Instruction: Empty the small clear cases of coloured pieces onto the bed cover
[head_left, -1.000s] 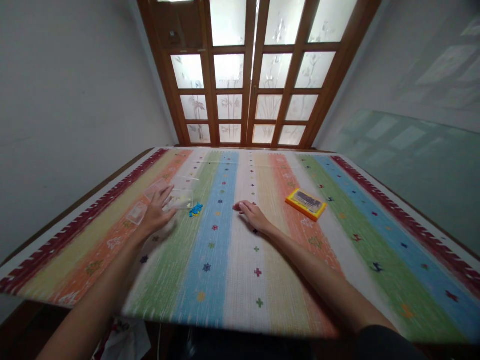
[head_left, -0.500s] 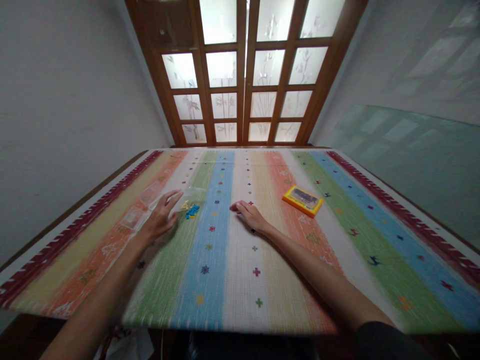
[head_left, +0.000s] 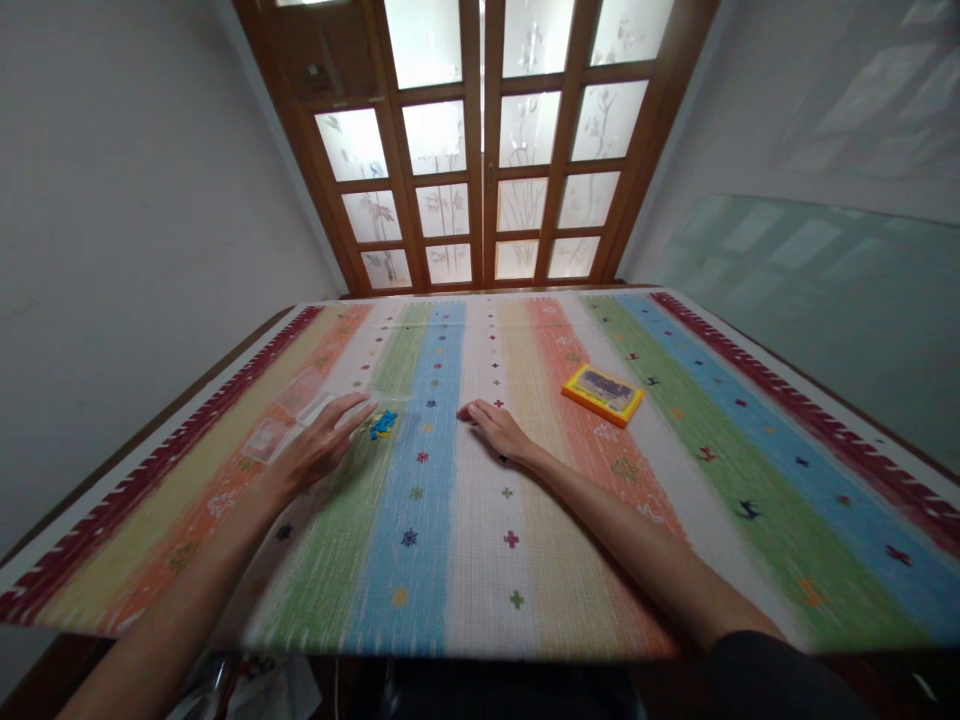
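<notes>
- Head view: the blue-yellow heap (head_left: 383,425) lies beside the left hand's fingertips, its long axis slanting away rightward.
- Left hand (head_left: 324,442): narrow finger gap; right hand (head_left: 495,428): loosely bent; whether either holds something, one cannot tell.
- Since the earlier frame, left fingertips came nearer the heap.

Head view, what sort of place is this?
Likely a room in a home, perhaps a dining room: there's a colourful striped tablecloth, wooden doors with plant-patterned panes, and a plain wall on the left.
</notes>
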